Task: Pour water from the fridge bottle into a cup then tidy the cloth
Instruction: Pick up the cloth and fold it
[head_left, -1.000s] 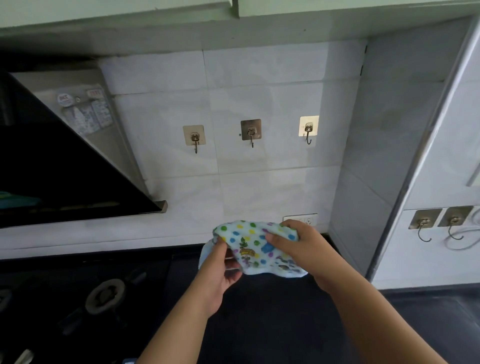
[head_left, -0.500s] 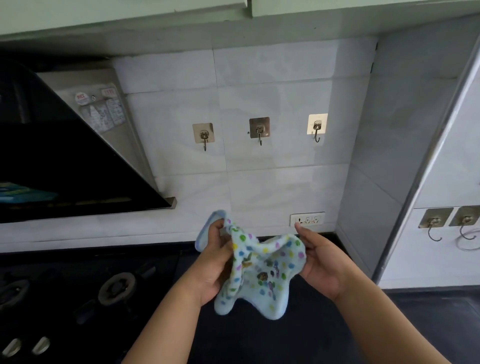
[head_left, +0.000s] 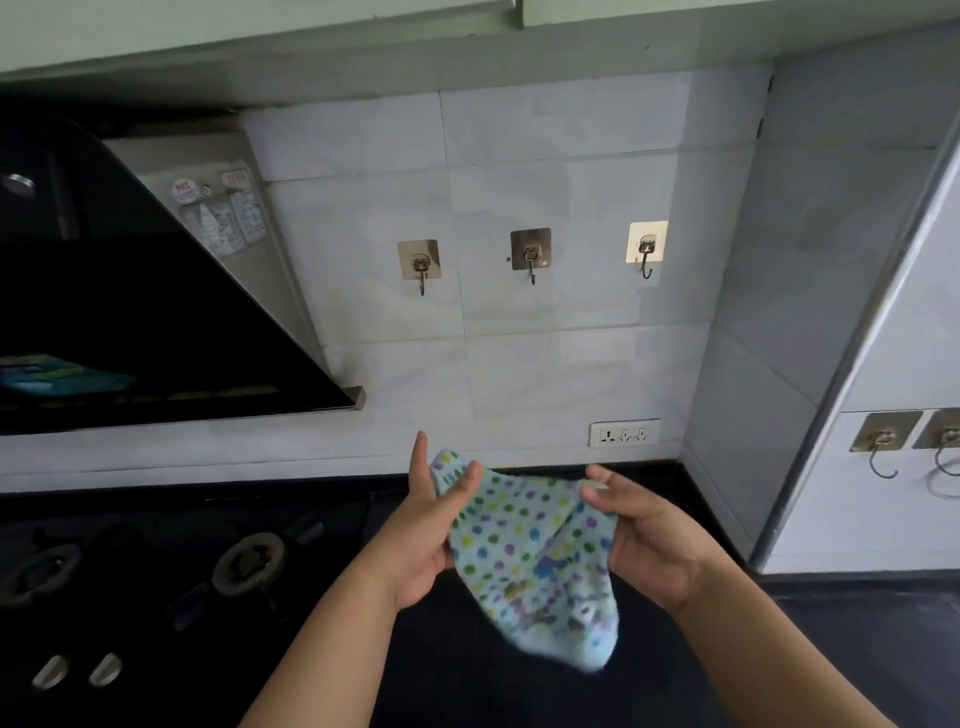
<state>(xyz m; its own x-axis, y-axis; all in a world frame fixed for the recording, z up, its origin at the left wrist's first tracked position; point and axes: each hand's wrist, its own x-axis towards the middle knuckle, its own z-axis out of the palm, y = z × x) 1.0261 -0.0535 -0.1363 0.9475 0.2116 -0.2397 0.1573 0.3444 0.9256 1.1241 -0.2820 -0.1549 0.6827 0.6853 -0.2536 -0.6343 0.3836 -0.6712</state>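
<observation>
1. The left hand and the right hand come in from the bottom edge on bare forearms and hold a pale blue cloth with coloured polka dots in the air between them, above the dark surface.
2. The left grip pinches the cloth's upper left corner between thumb and fingers, with one finger pointing straight up past the fabric.
3. The right grip curls round the cloth's upper right edge, fingers bent over the top of the fabric.
4. The cloth's top edge runs roughly left to right between the two hands; its long axis slopes from that upper left corner down to the lower right, where the loose, blurred end hangs free and points downward.
5. To the left, set into the surface, lies a black gas hob with round burners and two pale knobs.
6. Above the hob slants a black glass extractor hood.
7. Farther back, on the white tiled wall, three square adhesive metal hooks sit in a row, with a white socket strip lower down.
</observation>
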